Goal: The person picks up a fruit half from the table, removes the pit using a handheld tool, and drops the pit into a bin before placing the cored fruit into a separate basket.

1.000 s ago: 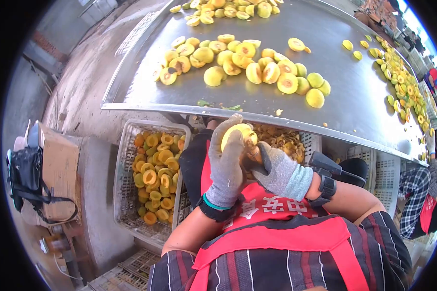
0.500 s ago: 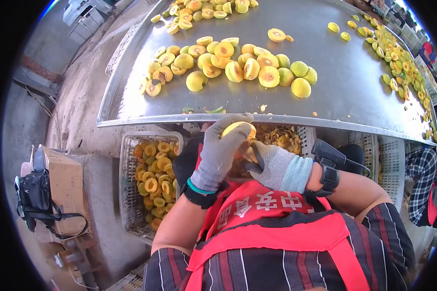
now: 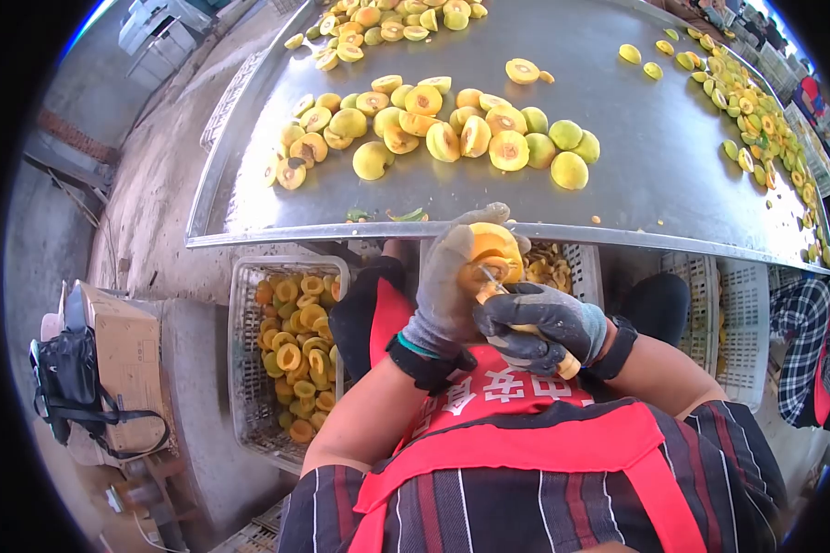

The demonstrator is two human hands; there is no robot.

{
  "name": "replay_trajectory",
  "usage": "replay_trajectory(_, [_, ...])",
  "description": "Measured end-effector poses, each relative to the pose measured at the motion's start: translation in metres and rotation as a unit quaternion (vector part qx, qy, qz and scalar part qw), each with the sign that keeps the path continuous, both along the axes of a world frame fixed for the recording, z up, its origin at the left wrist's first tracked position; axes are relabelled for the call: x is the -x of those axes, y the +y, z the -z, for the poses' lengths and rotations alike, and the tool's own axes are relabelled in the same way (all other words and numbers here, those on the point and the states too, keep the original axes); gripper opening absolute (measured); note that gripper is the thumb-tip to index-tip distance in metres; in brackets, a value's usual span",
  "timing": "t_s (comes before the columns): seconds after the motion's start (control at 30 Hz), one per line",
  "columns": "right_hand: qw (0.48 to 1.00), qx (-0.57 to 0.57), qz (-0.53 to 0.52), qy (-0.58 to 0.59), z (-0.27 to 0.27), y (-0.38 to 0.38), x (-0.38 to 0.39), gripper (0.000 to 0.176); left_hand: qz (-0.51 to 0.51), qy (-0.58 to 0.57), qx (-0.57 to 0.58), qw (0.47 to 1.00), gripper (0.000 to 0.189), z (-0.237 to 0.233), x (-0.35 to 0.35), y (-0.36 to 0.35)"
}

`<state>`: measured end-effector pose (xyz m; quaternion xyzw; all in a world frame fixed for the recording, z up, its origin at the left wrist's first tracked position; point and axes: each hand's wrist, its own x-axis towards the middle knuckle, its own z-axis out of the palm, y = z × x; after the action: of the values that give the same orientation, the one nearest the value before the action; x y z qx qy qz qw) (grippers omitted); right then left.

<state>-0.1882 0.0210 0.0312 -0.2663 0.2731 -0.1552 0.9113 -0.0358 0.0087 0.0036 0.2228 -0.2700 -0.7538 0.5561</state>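
Observation:
My left hand (image 3: 444,281), in a grey knitted glove, is wrapped round a halved yellow peach (image 3: 496,244), its orange cut face turned up towards me. In my right hand (image 3: 546,318), gloved in dark-coated grey, is a pitting knife with a pale wooden handle (image 3: 568,366); the handle's end sticks out below the fist. The knife's thin metal tip meets the lower part of the cut face, at the pit. Both hands are close together in front of the red apron (image 3: 516,438), just below the table edge.
Peach halves (image 3: 510,150) lie on the metal table (image 3: 636,175), with more at its back and right. A crate (image 3: 237,369) of pitted halves stands below left; another crate (image 3: 585,267) with scraps sits behind my hands. A co-worker's checkered sleeve (image 3: 796,350) shows at right.
The peach half has turned so its cut face shows. My right hand has rolled over, bringing the knife's wooden handle into view, and its tip is now at the pit.

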Motion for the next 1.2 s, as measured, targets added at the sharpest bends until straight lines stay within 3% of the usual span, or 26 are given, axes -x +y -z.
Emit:
replay_trajectory(0.1, [0.984, -0.069, 0.023, -0.162, 0.002, 0.003, 0.011, 0.024, -0.041, 0.086, -0.074, 0.993, 0.055, 0.008, 0.003, -0.007])
replay_trajectory(0.13, [0.984, -0.069, 0.023, -0.162, 0.005, 0.005, 0.015, 0.024, -0.067, 0.13, -0.112, 0.983, 0.057, 0.009, 0.001, -0.011])
replay_trajectory(0.2, [0.995, 0.004, 0.06, -0.084, 0.01, 0.004, 0.026, 0.025, -0.101, 0.094, -0.101, 0.985, 0.059, 0.009, -0.015, -0.011])
replay_trajectory(0.27, [0.998, 0.06, -0.003, 0.03, 0.017, -0.006, 0.047, 0.025, -0.118, 0.006, -0.005, 0.993, 0.061, 0.009, -0.052, 0.003])
replay_trajectory(0.3, [0.989, 0.092, -0.009, 0.119, 0.02, -0.007, 0.053, 0.027, -0.169, -0.102, 0.026, 0.98, 0.062, 0.007, -0.072, 0.014])
replay_trajectory(0.33, [0.971, 0.122, -0.012, 0.206, 0.024, -0.006, 0.058, 0.029, -0.216, -0.208, 0.057, 0.952, 0.062, 0.005, -0.097, 0.028])
replay_trajectory(0.4, [0.956, 0.139, -0.029, 0.256, 0.027, -0.006, 0.07, 0.03, -0.187, -0.467, 0.061, 0.862, 0.053, -0.012, -0.158, 0.058])
replay_trajectory(0.43, [0.936, 0.16, -0.05, 0.31, 0.028, -0.006, 0.075, 0.031, -0.142, -0.564, 0.0, 0.813, 0.046, -0.024, -0.185, 0.067])
replay_trajectory(0.47, [0.937, 0.157, -0.049, 0.307, 0.03, -0.005, 0.078, 0.031, -0.096, -0.651, -0.064, 0.75, 0.04, -0.033, -0.199, 0.072])
replay_trajectory(0.5, [0.937, 0.154, -0.036, 0.312, 0.032, -0.005, 0.079, 0.03, -0.097, -0.653, -0.066, 0.748, 0.04, -0.039, -0.2, 0.067])
replay_trajectory(0.57, [0.943, 0.147, -0.014, 0.298, 0.032, -0.009, 0.075, 0.025, -0.085, -0.805, 0.051, 0.585, 0.037, -0.052, -0.201, 0.034])
replay_trajectory(0.67, [0.958, 0.135, -0.023, 0.253, 0.034, -0.013, 0.067, 0.024, -0.137, -0.764, 0.129, 0.617, 0.043, -0.05, -0.165, -0.046])
replay_trajectory(0.7, [0.94, 0.169, -0.041, 0.293, 0.03, -0.014, 0.062, 0.023, -0.136, -0.752, 0.169, 0.622, 0.046, -0.042, -0.154, -0.077])
replay_trajectory(0.77, [0.938, 0.168, -0.038, 0.299, 0.022, -0.014, 0.057, 0.022, -0.093, -0.814, 0.126, 0.56, 0.063, -0.018, -0.134, -0.139])
replay_trajectory(0.83, [0.94, 0.178, -0.023, 0.289, 0.022, -0.009, 0.059, 0.022, -0.097, -0.853, 0.21, 0.467, 0.071, 0.037, -0.138, -0.185])
replay_trajectory(0.87, [0.939, 0.179, -0.022, 0.293, 0.025, -0.007, 0.061, 0.022, -0.099, -0.851, 0.212, 0.47, 0.071, 0.03, -0.128, -0.189])
replay_trajectory(0.93, [0.937, 0.191, -0.013, 0.293, 0.029, -0.002, 0.066, 0.023, 0.063, -0.918, 0.052, 0.389, 0.069, 0.01, -0.105, -0.187])
replay_trajectory(1.0, [0.943, 0.181, -0.003, 0.279, 0.029, 0.001, 0.069, 0.023, 0.033, -0.915, 0.073, 0.396, 0.062, 0.014, -0.115, -0.185])
replay_trajectory(1.07, [0.942, 0.2, 0.004, 0.271, 0.035, 0.003, 0.071, 0.023, 0.001, -0.845, 0.073, 0.53, 0.061, 0.007, -0.125, -0.17])
replay_trajectory(1.1, [0.943, 0.198, 0.009, 0.266, 0.034, 0.002, 0.071, 0.023, -0.071, -0.747, 0.036, 0.66, 0.055, 0.001, -0.123, -0.156])
replay_trajectory(1.13, [0.95, 0.203, 0.006, 0.236, 0.031, -0.002, 0.069, 0.022, -0.072, -0.585, 0.023, 0.808, 0.055, -0.002, -0.124, -0.142])
replay_trajectory(1.17, [0.956, 0.208, 0.001, 0.207, 0.026, -0.006, 0.066, 0.022, -0.069, -0.395, 0.007, 0.916, 0.054, -0.005, -0.126, -0.126])
replay_trajectory(1.2, [0.957, 0.207, 0.004, 0.202, 0.016, -0.011, 0.058, 0.022, -0.067, -0.329, 0.084, 0.938, 0.054, -0.005, -0.122, -0.105])
